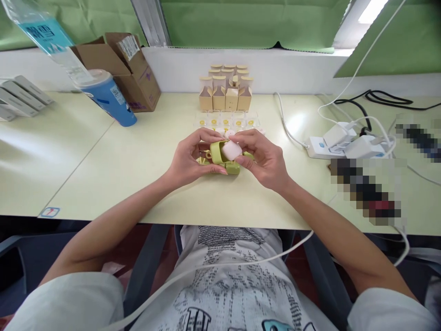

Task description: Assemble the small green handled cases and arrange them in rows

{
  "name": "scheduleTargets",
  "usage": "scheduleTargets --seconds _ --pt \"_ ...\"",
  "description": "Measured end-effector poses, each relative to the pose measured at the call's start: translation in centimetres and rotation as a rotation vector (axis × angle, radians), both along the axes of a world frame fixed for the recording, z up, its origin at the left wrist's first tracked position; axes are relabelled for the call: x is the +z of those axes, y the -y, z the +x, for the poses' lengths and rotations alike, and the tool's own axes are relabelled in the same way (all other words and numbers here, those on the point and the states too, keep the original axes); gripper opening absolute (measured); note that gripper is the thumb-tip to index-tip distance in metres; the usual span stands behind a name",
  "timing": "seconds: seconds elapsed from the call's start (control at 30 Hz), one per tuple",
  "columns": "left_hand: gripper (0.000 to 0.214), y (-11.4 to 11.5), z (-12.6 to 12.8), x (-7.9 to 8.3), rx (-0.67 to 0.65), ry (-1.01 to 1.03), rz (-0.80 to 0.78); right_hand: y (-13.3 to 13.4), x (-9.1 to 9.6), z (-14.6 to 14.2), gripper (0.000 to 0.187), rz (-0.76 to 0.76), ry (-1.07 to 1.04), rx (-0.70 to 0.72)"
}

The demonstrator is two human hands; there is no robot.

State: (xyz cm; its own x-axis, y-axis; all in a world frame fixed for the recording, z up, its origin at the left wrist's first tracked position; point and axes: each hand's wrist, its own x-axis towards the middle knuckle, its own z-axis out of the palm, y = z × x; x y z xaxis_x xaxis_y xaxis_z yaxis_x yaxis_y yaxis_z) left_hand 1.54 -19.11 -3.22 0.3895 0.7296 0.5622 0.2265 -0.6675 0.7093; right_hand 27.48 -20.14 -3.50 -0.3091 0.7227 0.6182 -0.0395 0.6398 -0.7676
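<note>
My left hand (191,158) grips a small green silicone case (217,154) just above the cream table (138,156). My right hand (263,156) pinches a pale pink rounded earbud box (231,150) that sits partly inside the green case's opening. Both hands meet at the table's middle, fingers curled round the two parts. More green pieces (234,168) lie under the hands, partly hidden.
A stack of small tan cartons (225,89) stands behind a row of clear packets with yellow dots (225,122). At the left are a blue cup (112,99), a water bottle (48,39) and a cardboard box (132,76). A white power strip with chargers and cables (344,145) lies at the right.
</note>
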Motion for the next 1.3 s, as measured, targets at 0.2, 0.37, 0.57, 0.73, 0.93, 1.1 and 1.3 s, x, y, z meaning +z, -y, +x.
scheduleTargets --seconds 0.2,0.37,0.57,0.73,0.93,1.1,1.3 --pt "0.085 0.2 -0.2 0.3 0.078 -0.091 0.039 0.0 0.0 -0.1 0.043 -0.015 -0.009 0.035" --pt "0.076 0.1 -0.1 -0.2 0.091 -0.088 0.118 0.2 -0.2 -0.4 0.041 -0.034 0.009 0.020" --pt "0.075 0.4 -0.2 -0.8 0.133 -0.127 0.179 0.4 0.0 -0.4 0.035 -0.033 -0.010 0.029" --pt "0.063 0.0 -0.2 -1.0 0.065 -0.012 0.309 0.3 -0.1 -0.5 0.036 -0.025 -0.075 0.074" --pt "0.085 -2.0 0.1 -2.4 -0.089 0.200 0.385 0.1 -0.3 -0.4 0.037 0.057 -0.067 0.082" --pt "0.091 -2.5 0.1 -3.1 -0.144 0.246 0.343 0.4 0.0 -0.3 0.038 0.101 -0.044 0.073" --pt "0.093 -2.6 0.0 -3.0 -0.150 0.209 0.412 0.3 -0.1 -0.2 0.042 0.104 -0.024 0.058"
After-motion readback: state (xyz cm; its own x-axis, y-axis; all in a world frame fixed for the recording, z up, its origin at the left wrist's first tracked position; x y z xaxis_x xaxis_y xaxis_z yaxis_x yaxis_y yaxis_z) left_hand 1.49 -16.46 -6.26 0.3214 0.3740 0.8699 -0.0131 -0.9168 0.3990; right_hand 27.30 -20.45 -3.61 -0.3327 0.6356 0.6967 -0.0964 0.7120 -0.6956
